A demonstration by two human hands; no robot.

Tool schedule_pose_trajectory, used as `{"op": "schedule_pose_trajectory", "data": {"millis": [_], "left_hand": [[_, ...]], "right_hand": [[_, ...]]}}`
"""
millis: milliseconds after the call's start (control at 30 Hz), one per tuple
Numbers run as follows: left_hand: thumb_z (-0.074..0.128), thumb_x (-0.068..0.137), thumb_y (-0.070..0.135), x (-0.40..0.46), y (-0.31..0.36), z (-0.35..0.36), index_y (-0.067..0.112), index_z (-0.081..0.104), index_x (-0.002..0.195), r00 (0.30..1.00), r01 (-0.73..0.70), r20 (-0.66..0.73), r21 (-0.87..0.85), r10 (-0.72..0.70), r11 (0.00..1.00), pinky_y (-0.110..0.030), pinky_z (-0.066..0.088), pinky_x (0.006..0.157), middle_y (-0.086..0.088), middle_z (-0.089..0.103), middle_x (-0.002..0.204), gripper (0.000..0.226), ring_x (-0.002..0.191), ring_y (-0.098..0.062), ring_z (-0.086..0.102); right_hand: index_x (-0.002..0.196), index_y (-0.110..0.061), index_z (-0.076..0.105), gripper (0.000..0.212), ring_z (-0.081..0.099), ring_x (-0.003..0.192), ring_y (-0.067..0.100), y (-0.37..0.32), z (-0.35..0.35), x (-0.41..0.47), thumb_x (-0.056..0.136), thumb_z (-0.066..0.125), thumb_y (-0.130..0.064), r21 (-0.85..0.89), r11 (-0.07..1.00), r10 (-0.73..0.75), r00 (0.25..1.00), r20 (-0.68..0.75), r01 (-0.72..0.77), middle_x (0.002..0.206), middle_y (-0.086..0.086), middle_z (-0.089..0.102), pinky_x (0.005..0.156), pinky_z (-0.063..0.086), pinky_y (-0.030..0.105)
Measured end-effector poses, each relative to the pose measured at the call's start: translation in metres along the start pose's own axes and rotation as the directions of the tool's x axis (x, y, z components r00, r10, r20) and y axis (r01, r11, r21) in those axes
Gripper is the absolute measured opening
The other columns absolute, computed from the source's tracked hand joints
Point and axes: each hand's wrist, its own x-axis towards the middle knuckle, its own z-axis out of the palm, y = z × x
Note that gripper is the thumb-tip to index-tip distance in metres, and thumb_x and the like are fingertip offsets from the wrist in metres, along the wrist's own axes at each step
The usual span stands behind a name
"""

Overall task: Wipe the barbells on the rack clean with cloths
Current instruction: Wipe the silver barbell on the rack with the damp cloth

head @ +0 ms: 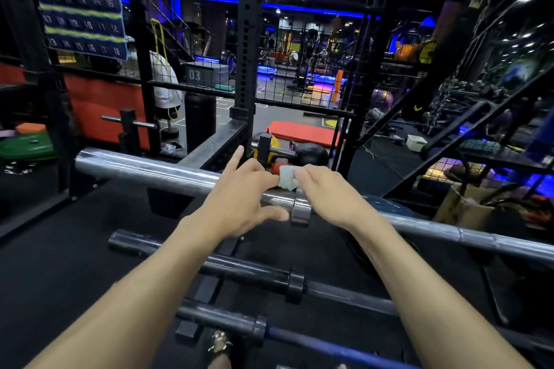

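Note:
A chrome barbell (144, 169) lies across the top of the rack, its thick sleeve at left, its collar (300, 209) in the middle and its thin shaft running right. A small white cloth (287, 177) is bunched just above the collar. My left hand (239, 201) pinches the cloth's left side, with its thumb under the sleeve and its index finger pointing up. On the cloth's right side my right hand (326, 192) holds it from above. Two dark barbells (239, 271) (221, 319) lie lower on the rack.
A black rack upright (247, 39) and wire mesh stand right behind the barbell. Kettlebells, a black ball (311, 154) and a red mat (302, 132) lie on the floor beyond. A slanted black frame (449, 141) rises at right. A foot (220, 343) shows below.

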Motion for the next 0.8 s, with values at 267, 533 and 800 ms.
{"op": "schedule_pose_trajectory", "data": {"millis": [267, 533, 800], "left_hand": [[0.085, 0.069, 0.055, -0.02, 0.009, 0.02, 0.03, 0.069, 0.123, 0.975, -0.008, -0.218, 0.158, 0.043, 0.987, -0.048, 0.007, 0.126, 0.02, 0.072, 0.106, 0.062, 0.104, -0.015, 0.053], [0.089, 0.064, 0.048, -0.022, 0.01, 0.025, 0.025, 0.068, 0.109, 0.959, -0.004, -0.28, 0.145, 0.045, 0.989, -0.049, 0.01, 0.126, 0.017, 0.067, 0.085, 0.054, 0.102, -0.019, 0.055], [0.093, 0.061, 0.044, -0.027, 0.014, 0.029, 0.028, 0.069, 0.118, 0.946, 0.008, -0.322, 0.149, 0.04, 0.989, -0.052, 0.016, 0.125, 0.019, 0.071, 0.102, 0.064, 0.102, -0.017, 0.056]], "right_hand": [[0.081, 0.006, 0.062, 0.055, 0.054, 0.07, 0.021, 0.016, -0.026, 0.016, 0.108, 0.039, -0.037, 0.532, 0.818, 0.241, 0.97, 0.026, -0.218, 0.068, 0.011, 0.06, 0.076, 0.047, 0.037], [0.13, -0.021, 0.051, 0.034, 0.053, 0.115, 0.026, 0.002, 0.002, -0.031, 0.11, 0.029, -0.037, -0.161, 0.976, -0.142, 0.989, 0.027, 0.145, 0.125, 0.001, 0.055, 0.095, 0.045, 0.044], [0.104, -0.007, 0.056, 0.034, 0.047, 0.078, 0.018, 0.011, -0.007, 0.021, 0.109, 0.026, -0.022, -0.02, 0.999, 0.053, 0.977, 0.208, -0.05, 0.089, 0.004, 0.054, 0.071, 0.037, 0.033]]}}
